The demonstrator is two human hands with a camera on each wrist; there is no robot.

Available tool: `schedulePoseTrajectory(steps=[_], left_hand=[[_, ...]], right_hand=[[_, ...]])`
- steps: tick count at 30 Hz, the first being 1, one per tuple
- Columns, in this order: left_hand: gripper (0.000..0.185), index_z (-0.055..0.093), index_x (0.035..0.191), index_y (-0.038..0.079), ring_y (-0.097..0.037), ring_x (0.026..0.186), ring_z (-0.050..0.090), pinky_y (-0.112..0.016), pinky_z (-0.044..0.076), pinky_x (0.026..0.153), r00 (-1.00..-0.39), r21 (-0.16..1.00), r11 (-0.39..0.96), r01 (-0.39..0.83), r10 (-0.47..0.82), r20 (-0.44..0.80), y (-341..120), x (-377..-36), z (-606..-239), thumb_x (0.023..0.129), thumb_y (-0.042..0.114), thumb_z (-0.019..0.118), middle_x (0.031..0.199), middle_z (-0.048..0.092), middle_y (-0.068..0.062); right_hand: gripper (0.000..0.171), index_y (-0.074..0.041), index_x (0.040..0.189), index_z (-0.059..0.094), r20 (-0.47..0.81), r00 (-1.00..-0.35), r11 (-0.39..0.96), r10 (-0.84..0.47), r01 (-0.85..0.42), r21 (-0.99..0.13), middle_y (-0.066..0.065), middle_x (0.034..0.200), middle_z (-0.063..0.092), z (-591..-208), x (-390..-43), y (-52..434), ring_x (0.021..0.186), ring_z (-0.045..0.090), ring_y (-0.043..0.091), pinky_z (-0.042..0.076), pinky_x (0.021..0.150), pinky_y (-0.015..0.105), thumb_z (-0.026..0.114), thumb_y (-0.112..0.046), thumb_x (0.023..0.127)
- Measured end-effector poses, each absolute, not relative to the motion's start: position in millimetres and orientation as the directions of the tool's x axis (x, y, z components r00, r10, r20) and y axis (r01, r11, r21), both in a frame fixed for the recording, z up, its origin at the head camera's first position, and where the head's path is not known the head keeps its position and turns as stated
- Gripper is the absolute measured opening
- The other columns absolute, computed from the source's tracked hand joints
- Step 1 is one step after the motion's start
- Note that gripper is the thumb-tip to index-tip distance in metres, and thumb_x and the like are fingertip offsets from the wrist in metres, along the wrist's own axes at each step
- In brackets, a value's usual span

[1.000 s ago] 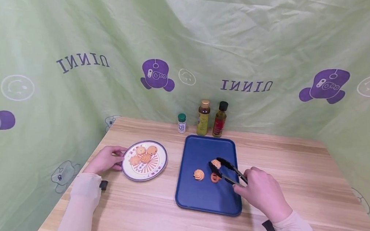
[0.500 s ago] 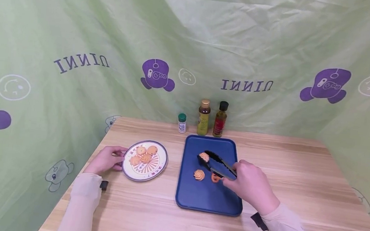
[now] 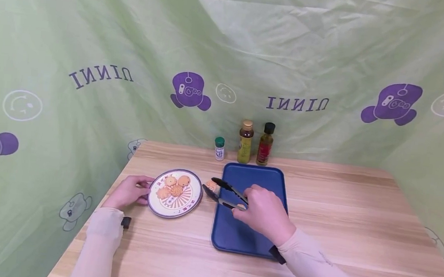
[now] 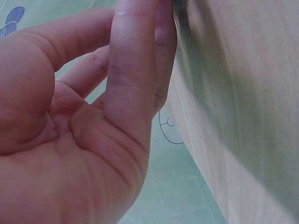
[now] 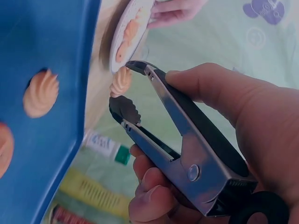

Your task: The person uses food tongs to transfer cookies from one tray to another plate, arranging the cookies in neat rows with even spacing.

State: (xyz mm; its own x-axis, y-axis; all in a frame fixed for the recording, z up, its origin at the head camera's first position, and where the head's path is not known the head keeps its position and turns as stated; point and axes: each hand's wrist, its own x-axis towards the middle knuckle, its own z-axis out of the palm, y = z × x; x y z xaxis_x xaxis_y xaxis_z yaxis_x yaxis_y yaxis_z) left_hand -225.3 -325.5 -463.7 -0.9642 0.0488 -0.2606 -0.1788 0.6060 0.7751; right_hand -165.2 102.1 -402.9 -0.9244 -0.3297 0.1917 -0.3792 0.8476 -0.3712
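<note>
My right hand grips a pair of black and silver tongs. Their tips pinch a swirled cookie, held between the blue tray and the plate. At the left, my left hand pinches the rim of a round white plate with a dark edge; the left wrist view hides the rim itself. Several cookies lie on that plate, among them a swirled one. Another swirled cookie and a reddish, partly cut-off piece lie on the blue tray.
Behind the tray stand a green-capped shaker, a tan-capped bottle and a black-capped bottle. A green printed curtain hangs around the wooden table.
My right hand has moved left with the tongs, carrying the swirled cookie off the tray towards the plate. The left hand keeps its place at the plate's rim.
</note>
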Motion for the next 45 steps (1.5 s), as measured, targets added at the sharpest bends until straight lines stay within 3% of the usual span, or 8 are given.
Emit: schedulePoseTrajectory(steps=[15,24,45], left_hand=[[0.052,0.054,0.156,-0.012,-0.023,0.092,0.074,-0.032,0.075,0.077,-0.963,0.767,0.616,-0.182,0.044,-0.264,-323.3,-226.6,-464.9,0.107,-0.006,0.065,0.129,0.062,-0.031],[0.051,0.054,0.156,-0.013,-0.022,0.09,0.074,-0.032,0.075,0.077,-0.964,0.769,0.614,-0.178,0.049,-0.262,-321.8,-226.0,-464.9,0.107,-0.006,0.065,0.128,0.062,-0.031],[0.051,0.054,0.156,-0.013,-0.02,0.087,0.075,-0.032,0.075,0.077,-0.962,0.769,0.613,-0.182,0.049,-0.267,-324.5,-225.3,-464.0,0.107,-0.006,0.064,0.129,0.062,-0.032]], right_hand=[[0.037,-0.007,0.089,0.077,0.199,-0.892,0.838,-0.407,-0.451,-0.308,0.0,0.078,0.061,-421.2,-172.9,49.9,0.061,0.053,0.015,0.051,0.047,0.029,0.095,-0.039,0.086],[0.038,-0.009,0.078,0.07,0.184,-0.896,0.847,-0.405,-0.443,-0.293,0.001,0.075,0.055,-424.4,-173.3,36.1,0.061,0.051,0.017,0.041,0.045,0.027,0.096,-0.036,0.085],[0.041,-0.008,0.084,0.073,0.163,-0.904,0.855,-0.395,-0.427,-0.294,0.0,0.077,0.057,-429.0,-175.6,36.5,0.063,0.052,0.017,0.044,0.048,0.027,0.096,-0.042,0.086]])
